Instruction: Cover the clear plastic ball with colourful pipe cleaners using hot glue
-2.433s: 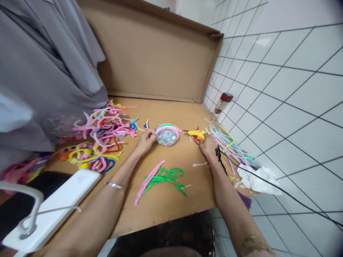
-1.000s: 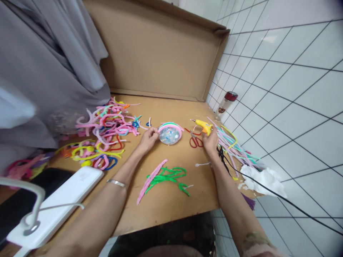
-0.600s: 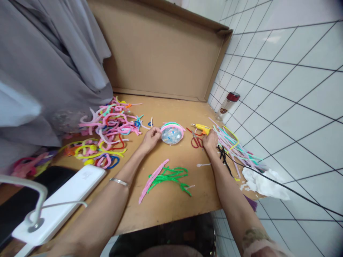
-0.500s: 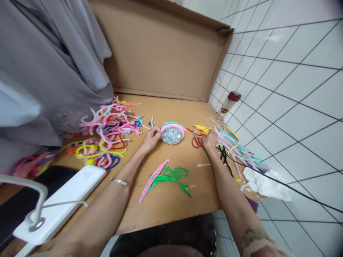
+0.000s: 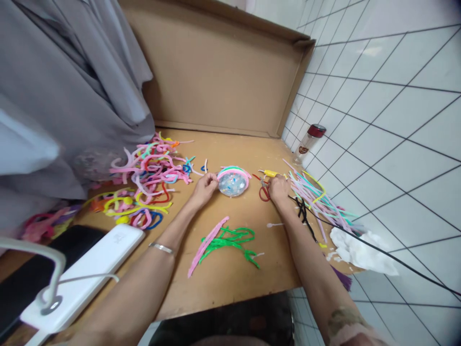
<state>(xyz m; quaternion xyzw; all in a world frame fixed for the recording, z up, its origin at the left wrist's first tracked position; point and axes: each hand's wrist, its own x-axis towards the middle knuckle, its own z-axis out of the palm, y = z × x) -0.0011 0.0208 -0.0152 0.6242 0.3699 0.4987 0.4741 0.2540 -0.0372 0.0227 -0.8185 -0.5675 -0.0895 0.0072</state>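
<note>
My left hand (image 5: 206, 187) is closed, its fingertips pinching the left end of a pink pipe cleaner arc (image 5: 236, 170). Pink and mint-green pipe cleaners curve along the upper edge of a clear round piece (image 5: 232, 184) with coloured specks inside, lying on the table. Over to the right, my right hand (image 5: 279, 188) is closed around the yellow hot glue gun (image 5: 268, 173), its nozzle pointing left; the palm hides its handle. Red-handled scissors (image 5: 264, 193) lie just left of that hand. Nearer me are green pipe cleaners (image 5: 230, 240) and a pink one (image 5: 207, 246).
A tangle of coloured pipe cleaners (image 5: 154, 166) lies at the left, straight ones (image 5: 317, 197) at the right. A white power bank (image 5: 90, 269) is front left. A black cord (image 5: 378, 247) crosses the right side, past white fluff (image 5: 363, 250). A red-capped bottle (image 5: 309, 142) stands by the tiled wall.
My right hand has moved slightly left, over the glue gun's handle, and now covers more of it. My left hand keeps its pinch at the round piece's edge. The view has shifted slightly.
</note>
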